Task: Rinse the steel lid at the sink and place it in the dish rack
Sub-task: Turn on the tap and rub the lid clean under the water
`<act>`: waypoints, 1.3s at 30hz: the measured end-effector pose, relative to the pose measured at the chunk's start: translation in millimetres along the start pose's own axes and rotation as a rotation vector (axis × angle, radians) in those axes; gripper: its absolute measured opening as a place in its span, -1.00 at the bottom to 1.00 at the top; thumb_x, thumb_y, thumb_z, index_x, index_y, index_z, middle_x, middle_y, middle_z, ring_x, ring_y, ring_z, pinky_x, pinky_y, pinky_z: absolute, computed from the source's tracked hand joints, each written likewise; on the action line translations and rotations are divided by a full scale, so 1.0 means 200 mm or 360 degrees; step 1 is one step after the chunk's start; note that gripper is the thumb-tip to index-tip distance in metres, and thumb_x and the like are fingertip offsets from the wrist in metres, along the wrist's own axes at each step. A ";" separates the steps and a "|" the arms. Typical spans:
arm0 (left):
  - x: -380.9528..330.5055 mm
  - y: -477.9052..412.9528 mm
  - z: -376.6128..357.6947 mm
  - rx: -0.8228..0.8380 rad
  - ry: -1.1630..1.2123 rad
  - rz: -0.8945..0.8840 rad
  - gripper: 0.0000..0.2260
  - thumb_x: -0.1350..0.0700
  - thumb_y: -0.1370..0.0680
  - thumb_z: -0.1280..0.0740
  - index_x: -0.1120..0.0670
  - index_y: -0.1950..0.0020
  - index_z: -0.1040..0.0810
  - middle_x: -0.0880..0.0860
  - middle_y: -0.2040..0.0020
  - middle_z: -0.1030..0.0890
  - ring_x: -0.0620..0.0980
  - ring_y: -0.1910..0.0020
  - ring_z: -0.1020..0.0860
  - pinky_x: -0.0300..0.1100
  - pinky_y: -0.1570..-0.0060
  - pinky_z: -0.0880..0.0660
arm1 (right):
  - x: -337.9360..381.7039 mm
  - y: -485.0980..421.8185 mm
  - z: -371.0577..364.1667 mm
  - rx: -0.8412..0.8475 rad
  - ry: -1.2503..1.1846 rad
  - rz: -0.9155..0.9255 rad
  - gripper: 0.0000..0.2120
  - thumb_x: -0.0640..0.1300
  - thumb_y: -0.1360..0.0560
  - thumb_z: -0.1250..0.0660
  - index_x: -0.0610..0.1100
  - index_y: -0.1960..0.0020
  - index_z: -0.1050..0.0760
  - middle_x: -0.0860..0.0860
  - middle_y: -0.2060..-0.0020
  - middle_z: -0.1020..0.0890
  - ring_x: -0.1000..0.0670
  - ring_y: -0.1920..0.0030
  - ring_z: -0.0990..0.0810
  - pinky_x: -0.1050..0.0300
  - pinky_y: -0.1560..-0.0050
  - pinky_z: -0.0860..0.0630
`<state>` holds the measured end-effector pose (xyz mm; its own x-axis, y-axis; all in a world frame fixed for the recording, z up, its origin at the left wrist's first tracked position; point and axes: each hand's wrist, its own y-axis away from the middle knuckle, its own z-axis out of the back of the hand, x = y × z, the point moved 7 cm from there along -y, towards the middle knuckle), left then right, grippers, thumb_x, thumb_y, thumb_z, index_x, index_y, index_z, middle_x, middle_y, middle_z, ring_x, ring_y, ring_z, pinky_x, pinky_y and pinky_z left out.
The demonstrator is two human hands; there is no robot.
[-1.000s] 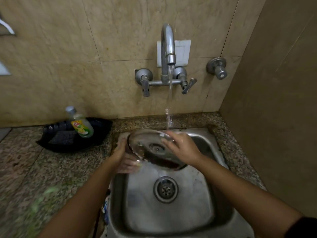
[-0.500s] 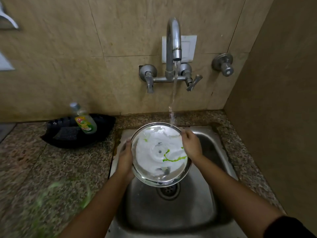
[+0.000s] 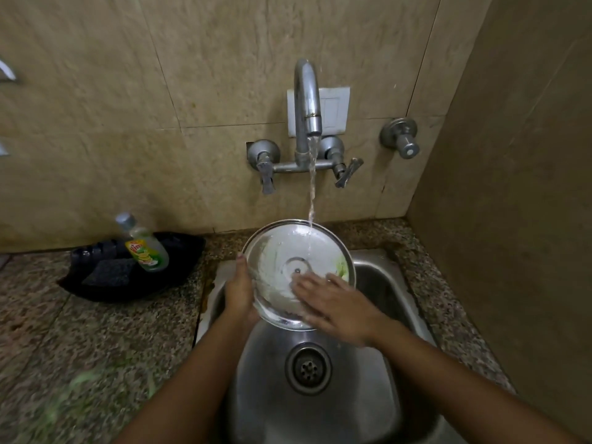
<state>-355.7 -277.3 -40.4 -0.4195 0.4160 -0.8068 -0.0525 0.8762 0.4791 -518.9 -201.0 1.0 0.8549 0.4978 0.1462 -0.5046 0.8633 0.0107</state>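
Left hand [image 3: 238,291] is seen closed on the left rim of the steel lid [image 3: 282,251], with the thumb lying against the edge and the fingers hidden behind it. To the far left, on the speckled stone bench [image 3: 80,347], a black tray [image 3: 179,267] is set against the wall, and a dish-soap bottle [image 3: 144,248] with a green and yellow label is leaned in it beside a dark scrub pad [image 3: 109,272].

The lid is held tilted over the back of the sink [image 3: 378,283], its inner face turned toward the camera. A small centre rivet is visible, and traces of green soap and white foam are spread across the metal, thickest near the right edge. A stream of water [image 3: 311,187] is poured from the curved tap [image 3: 306,97] onto the upper part of the lid. Below the lid, the drain [image 3: 308,368] is seen in the steel basin.

Right hand [image 3: 336,304] is laid flat and open on the lower right of the lid's inner face, its fingers [image 3: 307,286] spread across the wet metal; nothing is gripped by it. It appears slightly blurred. Two lever handles are mounted on the tiled wall beside the tap, a white switch plate [image 3: 334,110] is fixed behind it, and a separate round valve [image 3: 402,137] is fixed farther right.
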 end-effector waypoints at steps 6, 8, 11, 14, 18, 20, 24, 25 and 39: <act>0.09 0.03 0.01 0.0018 -0.0028 0.0056 -0.46 -0.28 -0.48 -0.23 0.15 -0.13 -0.62 0.21 -0.11 -0.67 0.22 -0.10 -0.62 0.21 -0.20 -0.48 | -0.40 -0.10 0.10 -0.0201 0.0082 -0.0728 -0.26 0.28 -0.50 0.26 -0.09 -0.57 0.16 -0.01 -0.58 0.07 0.01 -0.56 0.16 0.04 -0.49 0.22; 0.11 0.05 -0.04 -0.0019 -0.0044 0.0108 -0.45 -0.28 -0.48 -0.23 0.16 -0.13 -0.62 0.20 -0.06 -0.69 0.22 -0.06 -0.64 0.18 -0.19 -0.50 | -0.29 -0.24 0.14 -0.0273 -0.0017 -0.0697 -0.30 0.24 -0.57 0.14 -0.12 -0.57 0.16 -0.05 -0.58 0.07 -0.01 -0.56 0.15 0.01 -0.50 0.22; 0.08 0.08 -0.12 0.0065 -0.0074 0.0068 -0.46 -0.31 -0.46 -0.21 0.12 -0.10 -0.63 0.17 -0.02 -0.70 0.15 -0.04 -0.66 0.06 -0.16 -0.52 | 0.03 -0.36 0.14 -0.0259 -0.0170 -0.0321 -0.36 0.14 -0.62 0.04 -0.11 -0.57 0.16 -0.04 -0.57 0.09 0.00 -0.56 0.15 -0.02 -0.54 0.17; 0.03 0.06 -0.10 0.0084 -0.0056 0.0046 -0.46 -0.27 -0.54 -0.15 0.14 -0.21 -0.57 0.07 -0.18 -0.63 0.04 -0.17 -0.59 0.00 -0.24 -0.46 | 0.20 -0.25 0.09 -0.0131 -0.0219 0.0007 -0.44 0.05 -0.65 0.04 -0.06 -0.58 0.14 0.03 -0.57 0.08 0.08 -0.56 0.15 0.07 -0.53 0.15; -0.01 0.04 -0.05 0.0078 0.0080 0.0051 -0.42 -0.31 -0.47 -0.21 0.15 -0.18 -0.58 0.22 -0.20 -0.61 0.21 -0.17 -0.58 0.16 -0.28 -0.42 | 0.03 0.02 0.05 -0.0075 0.0003 -0.0015 -0.43 0.16 -0.63 0.07 0.04 -0.57 0.14 0.10 -0.57 0.10 0.11 -0.54 0.19 0.10 -0.49 0.24; -0.04 0.06 -0.03 0.0027 0.0078 -0.0054 -0.58 -0.19 -0.58 -0.16 0.12 -0.03 -0.60 0.23 -0.11 -0.64 0.21 -0.11 -0.60 0.16 -0.23 -0.46 | -0.15 0.08 0.08 -0.0144 0.0036 -0.0252 -0.41 0.17 -0.62 0.05 0.01 -0.57 0.12 0.06 -0.57 0.07 0.08 -0.55 0.16 0.07 -0.52 0.19; 0.00 0.07 -0.02 0.0004 -0.0061 -0.0080 -0.40 -0.38 -0.36 -0.27 0.12 -0.02 -0.63 0.15 -0.01 -0.69 0.18 -0.12 -0.61 0.18 -0.22 -0.48 | -0.34 -0.07 0.16 -0.0266 0.0128 -0.0622 -0.35 0.18 -0.58 0.14 -0.09 -0.57 0.13 -0.02 -0.57 0.07 -0.02 -0.57 0.12 0.01 -0.54 0.13; 0.04 0.05 -0.03 0.0036 -0.0053 -0.0032 -0.33 -0.41 -0.27 -0.31 0.12 -0.06 -0.64 0.16 -0.03 -0.70 0.19 -0.10 -0.63 0.18 -0.22 -0.48 | -0.33 -0.15 0.18 -0.0308 0.0104 -0.0666 -0.35 0.18 -0.59 0.13 -0.12 -0.57 0.13 -0.04 -0.57 0.05 -0.03 -0.57 0.11 -0.01 -0.54 0.12; -0.02 0.08 -0.02 0.0045 0.0050 0.0051 -0.43 -0.33 -0.45 -0.20 0.09 -0.16 -0.61 0.17 -0.18 -0.64 0.21 -0.15 -0.59 0.20 -0.26 -0.44 | -0.17 0.07 0.15 -0.0117 0.0129 -0.0149 -0.43 0.13 -0.62 0.07 0.04 -0.57 0.12 0.07 -0.56 0.06 0.07 -0.55 0.12 0.06 -0.53 0.16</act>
<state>-358.3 -265.0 -28.9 -0.4489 0.4367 -0.7796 -0.0127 0.8692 0.4943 -558.4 -208.4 25.3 0.9062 0.4174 0.0673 -0.4145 0.9085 -0.0525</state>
